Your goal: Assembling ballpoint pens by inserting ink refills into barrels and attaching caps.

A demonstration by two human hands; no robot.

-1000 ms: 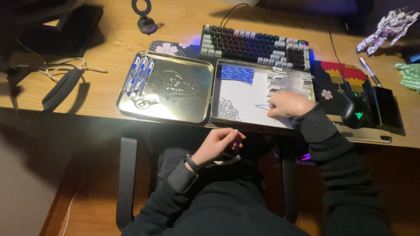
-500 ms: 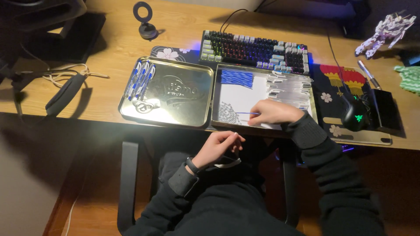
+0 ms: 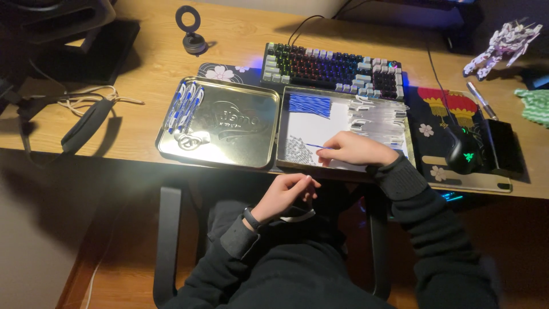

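An open metal tin tray (image 3: 282, 130) lies on the desk in front of me. It holds a bundle of thin blue rods (image 3: 309, 105), a row of clear tubes (image 3: 377, 121) and a small dark pile (image 3: 297, 151). My right hand (image 3: 355, 150) rests over the tray's near edge and pinches one thin blue rod (image 3: 313, 146) that points left. My left hand (image 3: 286, 193) is below the desk edge over my lap, fingers curled on a pale thin piece (image 3: 298, 216). The tin's lid (image 3: 229, 123) lies to the left with several blue-and-white pens (image 3: 186, 106) on it.
A lit keyboard (image 3: 331, 68) sits behind the tray. A mouse (image 3: 464, 152) and a black box (image 3: 504, 150) lie to the right, headphones (image 3: 86, 123) to the left. A ring stand (image 3: 191, 28) and a toy figure (image 3: 503, 43) stand at the back.
My right hand has slid left across the tray from its right side to the lower middle, carrying the blue rod. My left hand has stayed over my lap.
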